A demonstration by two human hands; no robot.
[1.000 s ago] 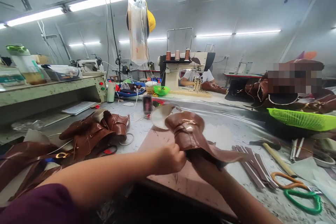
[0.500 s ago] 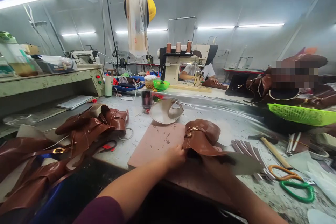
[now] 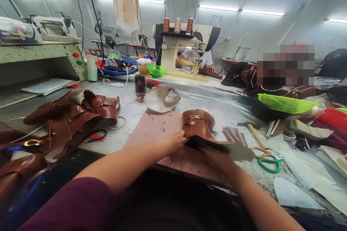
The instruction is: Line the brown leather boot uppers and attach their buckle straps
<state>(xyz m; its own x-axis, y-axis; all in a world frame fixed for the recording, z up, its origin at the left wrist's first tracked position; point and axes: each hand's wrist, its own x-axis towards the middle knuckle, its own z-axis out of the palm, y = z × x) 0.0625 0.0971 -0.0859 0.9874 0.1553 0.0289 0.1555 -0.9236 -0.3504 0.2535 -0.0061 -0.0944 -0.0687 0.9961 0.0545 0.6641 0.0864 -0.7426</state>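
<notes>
A brown leather boot upper (image 3: 199,124) with a thin tied lace stands over the pinkish board (image 3: 151,126) in front of me. My left hand (image 3: 175,142) is closed on its near left edge. Reaching in from the right, my right hand (image 3: 217,158) is at the dark underside of the upper; its fingers are hidden and blurred. A grey-green flap (image 3: 241,151), smeared by motion, sticks out to the right above that hand. Just beyond the board lies a curved beige piece (image 3: 159,99) with a hole.
More brown boot uppers (image 3: 73,115) are heaped at left. To the right lie dark strips (image 3: 234,135), a hammer (image 3: 257,135), scissors with orange and green handles (image 3: 269,164) and pale sheets (image 3: 295,193). A green basket (image 3: 287,104) stands behind. A person (image 3: 193,57) works past the sewing machine (image 3: 173,48).
My view has swung right and down, shifting the scene left and up. The boot upper has turned, showing more of its dark underside edge. My left hand keeps its grip.
</notes>
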